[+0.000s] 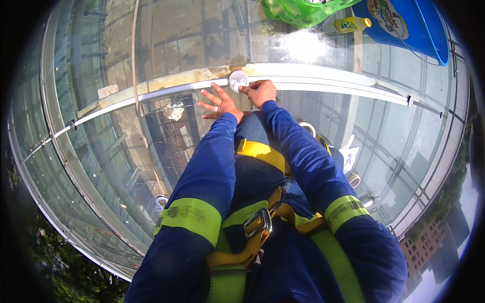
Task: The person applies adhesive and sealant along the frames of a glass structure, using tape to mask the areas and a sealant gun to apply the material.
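Right grip [263,93], one: we see its fingers curled and its thumb tip at the lower right rim of the disc; whether it is clamped on that rim we cannot tell; left grip [226,106], one: fingers spread apart, bearing one ring [216,108], and holding nothing that we can see.

Disc [237,78], one, round and white: we place it just left of the right grip's thumb and just ahead of the left grip; tube [174,91], one, pale and slender: close ahead of the left grip's fingertips, running off to the left; collar [73,124], one, dark: on that line, well left of the left grip; white rails [328,87], at least two, side by side: running off to the right of the right grip; clip [409,101], one, dark: at their far end.

Rope [135,65], one, thin: left of the left grip; white scrap [176,111], one: nearer, between rope and left grip; green bag [303,14], one: well ahead of the right grip; yellow bottle [352,24], one: ahead and to the right, between bag and bucket; blue bucket [424,25], one, tilted: farther right.

Blue sleeves [298,141], two, behind the grips; lime bands [192,216], one per sleeve; metal buckle [258,223], one, between our forearms.
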A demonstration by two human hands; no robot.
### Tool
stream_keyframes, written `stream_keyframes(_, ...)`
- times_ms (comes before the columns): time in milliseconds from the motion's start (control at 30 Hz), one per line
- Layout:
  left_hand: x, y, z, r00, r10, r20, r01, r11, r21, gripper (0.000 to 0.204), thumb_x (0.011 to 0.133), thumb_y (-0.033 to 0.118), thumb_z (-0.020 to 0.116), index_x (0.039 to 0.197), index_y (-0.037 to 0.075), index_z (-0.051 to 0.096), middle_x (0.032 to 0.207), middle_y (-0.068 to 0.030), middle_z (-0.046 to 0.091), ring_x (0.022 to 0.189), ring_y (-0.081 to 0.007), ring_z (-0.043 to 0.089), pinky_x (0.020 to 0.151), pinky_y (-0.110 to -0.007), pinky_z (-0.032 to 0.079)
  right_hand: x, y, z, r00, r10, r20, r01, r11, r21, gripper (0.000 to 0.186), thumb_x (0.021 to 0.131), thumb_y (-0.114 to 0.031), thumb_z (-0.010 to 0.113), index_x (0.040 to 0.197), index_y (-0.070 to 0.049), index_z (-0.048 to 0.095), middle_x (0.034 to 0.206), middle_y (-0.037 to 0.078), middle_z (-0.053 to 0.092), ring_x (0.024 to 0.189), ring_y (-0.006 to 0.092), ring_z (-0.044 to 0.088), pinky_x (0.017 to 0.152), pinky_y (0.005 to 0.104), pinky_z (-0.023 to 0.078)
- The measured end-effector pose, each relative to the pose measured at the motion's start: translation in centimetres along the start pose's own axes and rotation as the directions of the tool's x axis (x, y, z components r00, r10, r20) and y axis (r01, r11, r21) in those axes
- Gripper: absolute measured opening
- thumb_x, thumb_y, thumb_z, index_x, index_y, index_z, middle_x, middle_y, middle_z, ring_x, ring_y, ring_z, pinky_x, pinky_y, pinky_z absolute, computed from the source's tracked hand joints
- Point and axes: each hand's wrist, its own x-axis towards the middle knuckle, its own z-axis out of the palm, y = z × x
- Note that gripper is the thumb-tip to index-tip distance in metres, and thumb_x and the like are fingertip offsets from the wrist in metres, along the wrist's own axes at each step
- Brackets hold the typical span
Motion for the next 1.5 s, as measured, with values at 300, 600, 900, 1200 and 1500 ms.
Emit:
stream_keyframes(300, 0.4, 0.3, 0.4, 1.000, -0.015, -0.014, 0.016, 1.000, 0.010, 0.161, 0.057, 0.043, 0.097, 0.154, 0.020, -0.030, 0.159, -0.0254, -0.031, 0.145, -0.0597, -0.019, 0.109, -0.079, 0.012, -1.3, -3.7, -1.2, 0.997, 0.019, -0.079, -0.037, 0.972, -0.231, 0.067, 0.063, -0.060, 0.088, 0.090, 0.001, 0.076, 0.087, 0.016, 0.076, 0.087, 0.0320, 0.074, 0.081, 0.0407, 0.058)
stream_keyframes(600, 1.1, -0.4, 1.4, 0.998, -0.013, -0.058, 0.014, 1.000, 0.005, 0.166, 0.054, 0.043, 0.099, 0.151, 0.024, -0.034, 0.159, -0.0233, -0.032, 0.147, -0.0576, -0.015, 0.109, -0.080, 0.012, -5.2, 4.8, -7.7, 0.915, -0.245, -0.320, 0.253, 0.967, -0.014, 0.029, 0.078, -0.031, 0.078, 0.085, -0.004, 0.072, 0.080, 0.016, 0.071, 0.077, 0.0339, 0.070, 0.074, 0.0429, 0.056)
stream_keyframes(900, 0.7, 0.1, 2.1, 0.945, 0.323, -0.053, -0.321, 0.946, 0.050, 0.146, 0.065, 0.052, 0.090, 0.156, 0.006, -0.015, 0.158, -0.0393, -0.008, 0.147, -0.0563, -0.001, 0.116, -0.064, 0.021, -14.6, 23.8, -11.4, 0.993, -0.099, -0.060, 0.030, 0.722, -0.691, 0.037, 0.083, -0.029, 0.069, 0.115, -0.011, 0.063, 0.115, 0.011, 0.069, 0.114, 0.0304, 0.065, 0.097, 0.0552, 0.040)
stream_keyframes(1200, -17.5, 4.7, -1.5, 0.361, 0.932, -0.002, -0.928, 0.360, -0.097, 0.071, 0.080, 0.027, 0.081, 0.139, -0.002, 0.054, 0.141, -0.0264, 0.053, 0.131, -0.0389, 0.053, 0.111, -0.043, 0.041, -23.1, 21.5, -18.6, 0.882, -0.250, -0.400, 0.203, 0.967, -0.155, 0.028, 0.090, -0.028, 0.065, 0.106, -0.006, 0.068, 0.101, 0.018, 0.071, 0.098, 0.0370, 0.068, 0.084, 0.0465, 0.050)
stream_keyframes(1500, -70.3, -2.0, -9.4, -0.630, 0.349, 0.694, -0.113, -0.925, 0.362, 0.057, 0.087, 0.034, 0.071, 0.135, 0.008, 0.056, 0.132, -0.0165, 0.058, 0.125, -0.0324, 0.055, 0.101, -0.046, 0.043, -32.1, 23.6, -17.0, 0.694, -0.341, -0.635, 0.468, 0.883, 0.038, 0.031, 0.089, -0.022, 0.070, 0.115, -0.006, 0.067, 0.106, 0.021, 0.070, 0.103, 0.0390, 0.064, 0.092, 0.0479, 0.047)
